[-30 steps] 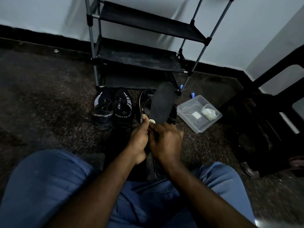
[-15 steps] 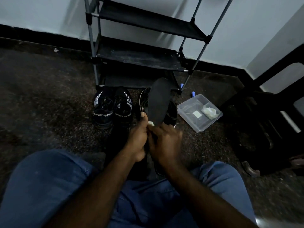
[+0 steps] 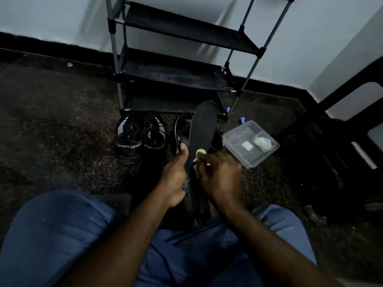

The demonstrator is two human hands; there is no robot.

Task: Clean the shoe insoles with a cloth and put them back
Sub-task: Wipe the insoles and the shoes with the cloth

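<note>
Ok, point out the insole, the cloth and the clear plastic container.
insole (image 3: 204,125), head view, middle of its dark face.
cloth (image 3: 200,152), head view, exposed pale top.
clear plastic container (image 3: 248,157), head view, bare floor near its front corner.

The left hand (image 3: 173,179) held one insole (image 3: 202,131), the right hand (image 3: 220,179) one cloth (image 3: 200,152); left of them lay two shoes (image 3: 129,141), right one container (image 3: 238,141).
</note>
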